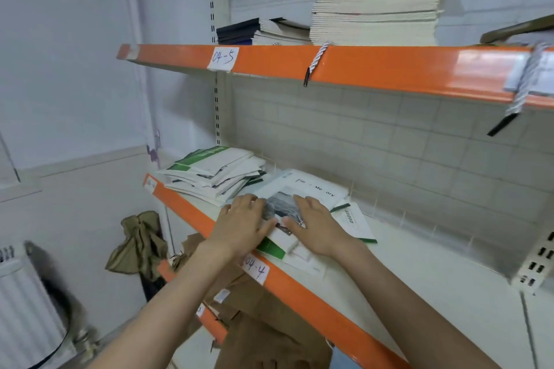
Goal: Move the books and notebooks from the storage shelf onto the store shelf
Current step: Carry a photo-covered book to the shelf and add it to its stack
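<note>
Notebooks (pixel 299 204) lie stacked at the front edge of the lower orange-edged shelf (pixel 314 293), under both hands.

Left hand (pixel 244 226) and right hand (pixel 314 226) rest palm-down on the top cover, fingers straight and close together, forearms reaching up from below. The stack sits beneath the fingers, overhanging label "04-4" (pixel 254 271). A second, messier pile (pixel 215 174) lies just left; more books (pixel 374 18) occupy the upper shelf.

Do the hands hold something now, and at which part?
Both hands, left hand and right hand, lie flat on the top booklet, on its near end; a real grip cannot be told.
</note>
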`<action>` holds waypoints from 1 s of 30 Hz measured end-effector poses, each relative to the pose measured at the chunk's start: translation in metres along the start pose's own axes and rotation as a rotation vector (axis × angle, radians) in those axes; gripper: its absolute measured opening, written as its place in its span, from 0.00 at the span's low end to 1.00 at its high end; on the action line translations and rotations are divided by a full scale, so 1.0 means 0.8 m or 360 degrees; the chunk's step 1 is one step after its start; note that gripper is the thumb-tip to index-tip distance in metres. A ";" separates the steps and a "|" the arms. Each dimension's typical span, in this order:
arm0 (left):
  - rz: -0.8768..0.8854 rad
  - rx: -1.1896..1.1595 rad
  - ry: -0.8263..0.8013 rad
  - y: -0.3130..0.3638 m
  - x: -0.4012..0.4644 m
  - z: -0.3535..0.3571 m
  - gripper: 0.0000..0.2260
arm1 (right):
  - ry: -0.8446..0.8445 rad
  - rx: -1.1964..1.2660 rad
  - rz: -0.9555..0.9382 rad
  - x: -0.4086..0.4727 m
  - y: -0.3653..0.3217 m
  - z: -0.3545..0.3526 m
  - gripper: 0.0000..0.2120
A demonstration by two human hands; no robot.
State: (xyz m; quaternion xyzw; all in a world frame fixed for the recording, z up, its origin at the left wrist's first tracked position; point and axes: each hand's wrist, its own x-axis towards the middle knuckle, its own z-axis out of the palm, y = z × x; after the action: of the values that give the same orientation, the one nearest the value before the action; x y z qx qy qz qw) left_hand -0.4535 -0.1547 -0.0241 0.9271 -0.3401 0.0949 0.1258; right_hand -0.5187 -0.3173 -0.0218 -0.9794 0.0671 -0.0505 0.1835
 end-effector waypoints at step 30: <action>-0.0020 -0.0287 -0.0354 -0.060 0.174 0.019 0.39 | -0.0058 -0.0372 0.0563 0.088 -0.003 0.032 0.32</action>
State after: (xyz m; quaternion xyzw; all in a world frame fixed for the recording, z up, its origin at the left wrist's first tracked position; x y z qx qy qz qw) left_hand -0.3164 -0.2084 -0.0107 0.9189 -0.3534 -0.0402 0.1705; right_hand -0.4457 -0.3171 -0.0392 -0.9678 0.2399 0.0084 0.0758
